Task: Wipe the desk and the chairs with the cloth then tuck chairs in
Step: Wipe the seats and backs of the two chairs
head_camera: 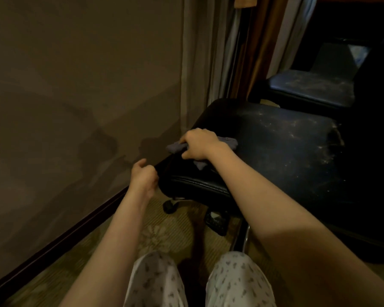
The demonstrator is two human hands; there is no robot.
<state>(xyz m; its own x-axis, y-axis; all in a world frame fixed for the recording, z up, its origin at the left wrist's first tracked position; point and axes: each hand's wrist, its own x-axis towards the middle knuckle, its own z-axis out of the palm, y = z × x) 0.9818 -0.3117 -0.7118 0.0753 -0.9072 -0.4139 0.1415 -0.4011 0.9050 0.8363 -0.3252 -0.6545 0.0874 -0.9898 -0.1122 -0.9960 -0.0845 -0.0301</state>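
Note:
A black leather office chair (275, 147) stands in front of me, its seat scuffed and dusty toward the right. My right hand (198, 144) grips a grey-blue cloth (227, 141) and presses it on the seat's near left corner. My left hand (143, 177) curls its fingers round the seat's left front edge. A second dark chair (308, 87), also dusty, stands farther back on the right.
A plain wall (75, 96) with a dark skirting board runs along the left. Curtains (220, 52) hang behind the chair. The chair's castors (170, 206) rest on patterned carpet (155, 235). My knees in patterned trousers (237, 282) are at the bottom.

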